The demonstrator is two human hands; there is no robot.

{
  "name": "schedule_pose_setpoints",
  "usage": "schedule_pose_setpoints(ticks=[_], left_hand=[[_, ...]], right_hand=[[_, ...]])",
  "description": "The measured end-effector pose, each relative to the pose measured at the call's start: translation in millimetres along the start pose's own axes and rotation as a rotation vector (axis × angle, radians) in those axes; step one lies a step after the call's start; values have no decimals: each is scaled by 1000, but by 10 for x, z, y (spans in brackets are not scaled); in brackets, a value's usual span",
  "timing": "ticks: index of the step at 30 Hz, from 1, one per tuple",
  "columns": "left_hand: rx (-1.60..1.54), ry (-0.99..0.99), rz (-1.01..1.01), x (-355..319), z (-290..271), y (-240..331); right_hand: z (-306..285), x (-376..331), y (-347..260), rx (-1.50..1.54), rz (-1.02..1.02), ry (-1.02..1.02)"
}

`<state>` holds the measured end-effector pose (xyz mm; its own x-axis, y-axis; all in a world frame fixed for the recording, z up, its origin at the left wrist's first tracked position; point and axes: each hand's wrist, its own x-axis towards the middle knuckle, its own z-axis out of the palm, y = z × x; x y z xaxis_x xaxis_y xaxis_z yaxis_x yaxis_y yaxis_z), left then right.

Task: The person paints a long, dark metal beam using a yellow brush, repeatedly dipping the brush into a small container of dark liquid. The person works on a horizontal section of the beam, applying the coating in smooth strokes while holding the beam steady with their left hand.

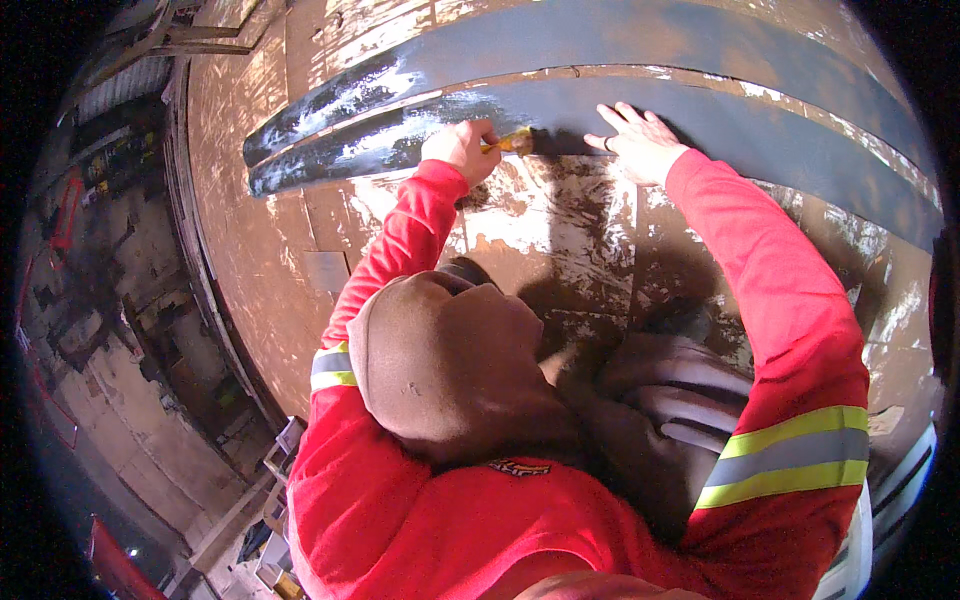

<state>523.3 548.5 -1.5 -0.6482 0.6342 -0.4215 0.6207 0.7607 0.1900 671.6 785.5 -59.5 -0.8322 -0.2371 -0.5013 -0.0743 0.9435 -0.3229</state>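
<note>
Two long, narrow grey-blue boards lie side by side, the far board and the near board. Their left ends carry dark and white patches. My left hand is closed around a paintbrush with a yellowish handle, its bristles pointing right at the near board's lower edge. To the right, my right hand rests with fingers spread on the near board and its lower edge. A dark ring shows on one of its fingers. Both sleeves are red with reflective bands.
Under the boards is a brown surface splashed with white paint. My bent knee in brown trousers is close below the boards. On the left, past the surface's edge, lies a dark, cluttered floor. Light wooden pieces stand at the lower left.
</note>
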Motion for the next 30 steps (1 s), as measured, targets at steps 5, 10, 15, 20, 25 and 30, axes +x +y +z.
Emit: schedule_pose_setpoints(ticks=[5, 10, 15, 20, 25, 30], left_hand=[[238, -86, -243, -61, -84, -393], [505, -69, -593, -310, -566, -1271], [497, -10, -530, -161, -172, -1194], [-119, 45, -112, 0, -95, -377], [428, -43, -537, 79, -274, -1205], [513, -31, -679, -10, -467, -1384]], right_hand=[[-23, -28, 2, 26, 29, -38], [-64, -33, -3, 34, 32, -17], [-99, -6, -31, -9, 13, -26], [-62, -81, 3, -6, 25, 2], [-29, 10, -33, 4, 5, 1], [-93, -88, -31, 42, 29, -13]])
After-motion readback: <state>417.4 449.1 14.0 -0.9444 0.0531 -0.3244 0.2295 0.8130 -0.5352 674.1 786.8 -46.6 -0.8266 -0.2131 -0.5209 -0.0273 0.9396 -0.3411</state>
